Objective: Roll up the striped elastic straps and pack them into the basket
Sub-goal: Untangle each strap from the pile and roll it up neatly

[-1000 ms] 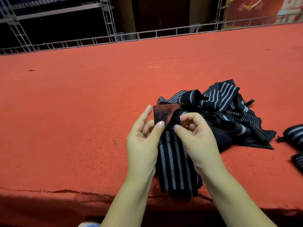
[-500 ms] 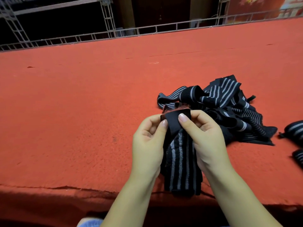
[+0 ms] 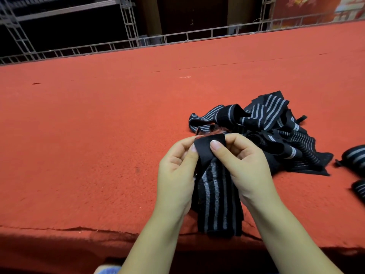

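Centre frame: my left hand (image 3: pixel 177 171) and right hand (image 3: pixel 243 165) pinch the strap (image 3: pixel 214 194), ribbed black elastic, grey stripes, plain end folded. Tangled pile (image 3: pixel 266 127) behind; possibly rolled ones (image 3: pixel 355 157) at right, on felt tabletop (image 3: pixel 98 135).

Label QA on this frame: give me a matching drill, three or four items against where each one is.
Items:
1. held strap
2. strap pile
3. rolled straps
4. metal rail

Places:
A. far table edge
B. right frame edge
C. pinched by both hands, hanging over near edge
D. on the red table, beyond the hands

Pairs: 1-C, 2-D, 3-B, 4-A
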`<action>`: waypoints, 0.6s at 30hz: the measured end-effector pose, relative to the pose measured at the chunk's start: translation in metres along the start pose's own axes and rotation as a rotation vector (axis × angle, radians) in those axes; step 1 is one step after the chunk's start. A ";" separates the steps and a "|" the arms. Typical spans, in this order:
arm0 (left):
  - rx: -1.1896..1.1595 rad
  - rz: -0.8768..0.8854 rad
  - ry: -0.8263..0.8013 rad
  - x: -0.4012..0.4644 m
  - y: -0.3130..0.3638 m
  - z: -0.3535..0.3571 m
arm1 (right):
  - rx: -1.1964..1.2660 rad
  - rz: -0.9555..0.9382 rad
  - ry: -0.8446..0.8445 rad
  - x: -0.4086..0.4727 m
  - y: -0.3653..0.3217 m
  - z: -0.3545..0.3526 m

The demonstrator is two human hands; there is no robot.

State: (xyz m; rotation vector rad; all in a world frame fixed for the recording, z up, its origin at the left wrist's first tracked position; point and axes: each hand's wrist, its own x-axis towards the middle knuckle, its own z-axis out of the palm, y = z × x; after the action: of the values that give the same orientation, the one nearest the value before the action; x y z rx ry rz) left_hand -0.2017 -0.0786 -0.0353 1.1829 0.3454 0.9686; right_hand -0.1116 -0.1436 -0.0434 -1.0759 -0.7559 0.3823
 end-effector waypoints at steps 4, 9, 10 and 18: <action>-0.002 0.011 -0.013 0.000 0.000 -0.002 | -0.021 -0.027 0.003 0.000 0.000 0.001; 0.011 0.015 -0.009 0.000 -0.001 -0.005 | -0.027 -0.009 0.003 -0.001 0.000 0.001; 0.011 0.022 -0.010 0.000 -0.001 -0.005 | -0.028 -0.007 0.000 -0.002 0.000 0.002; 0.055 0.068 0.032 -0.002 0.000 -0.005 | -0.010 0.009 -0.005 -0.003 0.004 0.002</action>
State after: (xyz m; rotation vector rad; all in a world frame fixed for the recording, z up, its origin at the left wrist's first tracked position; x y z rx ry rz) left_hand -0.2064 -0.0771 -0.0378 1.2362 0.3612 1.0437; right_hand -0.1149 -0.1422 -0.0471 -1.0881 -0.7583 0.3893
